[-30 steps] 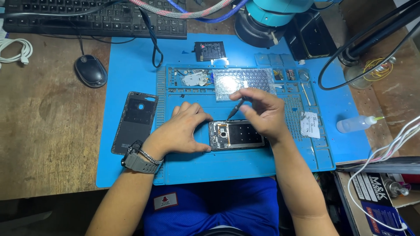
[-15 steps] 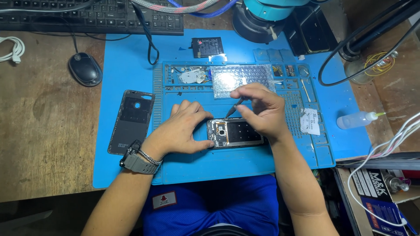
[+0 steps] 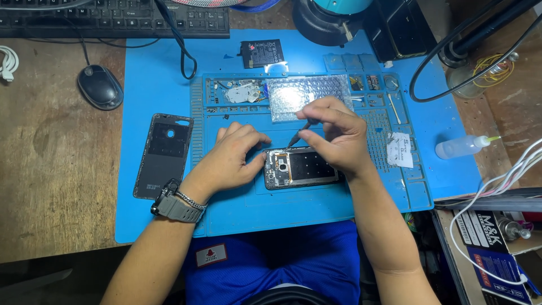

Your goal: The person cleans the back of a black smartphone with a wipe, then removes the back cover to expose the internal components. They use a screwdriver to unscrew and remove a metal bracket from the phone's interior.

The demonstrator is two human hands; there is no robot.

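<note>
Nearest the camera, the person's 2 forearms reach out over a blue lap onto the blue work mat (image 3: 169, 220) that covers the middle of the wooden bench (image 3: 51, 186). The left hand (image 3: 228, 161), with a grey wristwatch (image 3: 175, 206) at its wrist, lies palm down with its fingers curled onto the left end of the opened phone (image 3: 299, 168), pressing and steadying it rather than gripping it. The phone lies flat, back open, near the mat's front centre. The right hand (image 3: 333, 135) hovers over the phone's right half and pinches a thin dark tool (image 3: 302, 133) between thumb and fingers, its tip angled down toward the phone's top edge. Left of the hands, apart from them, the phone's dark back cover (image 3: 164, 155) lies flat on the mat. Just beyond the hands sits a piece of bubble wrap (image 3: 307, 93), with small parts beside it. Farther right lies a small squeeze bottle (image 3: 460, 147). Farthest back are a phone battery (image 3: 261, 53), a computer mouse (image 3: 100, 86) and a black keyboard (image 3: 113, 17).
</note>
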